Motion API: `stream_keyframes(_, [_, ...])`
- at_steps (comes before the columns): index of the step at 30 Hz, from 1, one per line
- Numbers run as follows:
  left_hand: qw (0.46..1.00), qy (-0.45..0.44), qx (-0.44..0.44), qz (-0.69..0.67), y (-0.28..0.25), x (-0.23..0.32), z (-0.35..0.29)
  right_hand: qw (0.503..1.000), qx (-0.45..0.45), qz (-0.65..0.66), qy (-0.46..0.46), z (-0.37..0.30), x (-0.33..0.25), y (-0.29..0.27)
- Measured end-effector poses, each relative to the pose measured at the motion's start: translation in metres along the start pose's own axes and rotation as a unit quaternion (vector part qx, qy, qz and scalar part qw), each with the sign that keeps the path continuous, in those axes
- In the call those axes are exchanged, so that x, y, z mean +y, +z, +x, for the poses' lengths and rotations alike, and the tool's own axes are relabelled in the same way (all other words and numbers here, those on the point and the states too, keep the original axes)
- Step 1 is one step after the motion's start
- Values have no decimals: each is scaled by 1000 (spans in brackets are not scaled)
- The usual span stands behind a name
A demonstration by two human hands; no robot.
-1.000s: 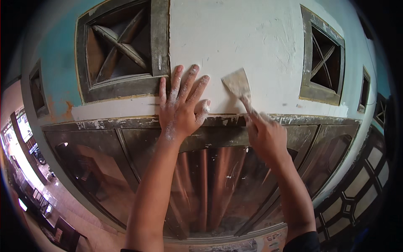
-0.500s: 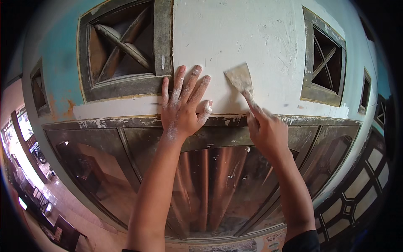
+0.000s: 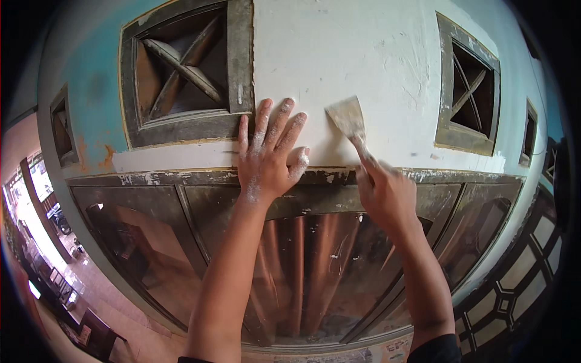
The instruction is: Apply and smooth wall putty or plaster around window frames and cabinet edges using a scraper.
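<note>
My left hand (image 3: 267, 154) lies flat with fingers spread, dusted with white powder. Its fingertips rest on the white-coated wall (image 3: 315, 54) beside the lower right corner of a dark wooden vent frame (image 3: 181, 130). In my right hand (image 3: 388, 196) is a putty knife (image 3: 348, 120), held by the handle with fingers wrapped round it. The blade is wide, whitish and coated, tilted up and to the left. It is close against the white wall, a little right of my left hand; whether its edge touches cannot be made out.
Below runs a dark wooden ledge (image 3: 151, 177) spotted with white, over a glass window (image 3: 308, 266) with brownish curtains behind. A second wooden vent (image 3: 469, 88) sits at the right. Turquoise paint (image 3: 91, 85) shows at the left. Tiled floor (image 3: 115, 284) lies far below left.
The view has shifted slightly, so wall and vents appear a little to the right. Both hands keep nearly the same places, the putty knife still in my right hand.
</note>
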State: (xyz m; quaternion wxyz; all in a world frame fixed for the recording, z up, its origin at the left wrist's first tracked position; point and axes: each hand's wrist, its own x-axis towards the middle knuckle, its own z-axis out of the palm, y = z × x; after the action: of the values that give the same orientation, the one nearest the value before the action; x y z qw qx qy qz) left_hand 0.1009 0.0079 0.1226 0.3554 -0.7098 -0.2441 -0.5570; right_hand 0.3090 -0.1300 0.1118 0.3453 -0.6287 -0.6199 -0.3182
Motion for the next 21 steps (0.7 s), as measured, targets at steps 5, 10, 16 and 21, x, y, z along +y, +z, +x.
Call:
stream_keyframes(5, [1000,4,0,3,-1,-5,-4,999,19,24,-12,3,-1,11])
stream_keyframes(10, [1000,3,10,-1,1,1,-1,999,5,41,19,-19,-4,17])
stream_keyframes(16, [1000,4,5,-16,-3,-2,-4,999,-15,43,17,-23,-10,24])
stream_keyframes(21, [991,-117,21,-54,-12,38,2,996,15,83,-13,-3,-5,37])
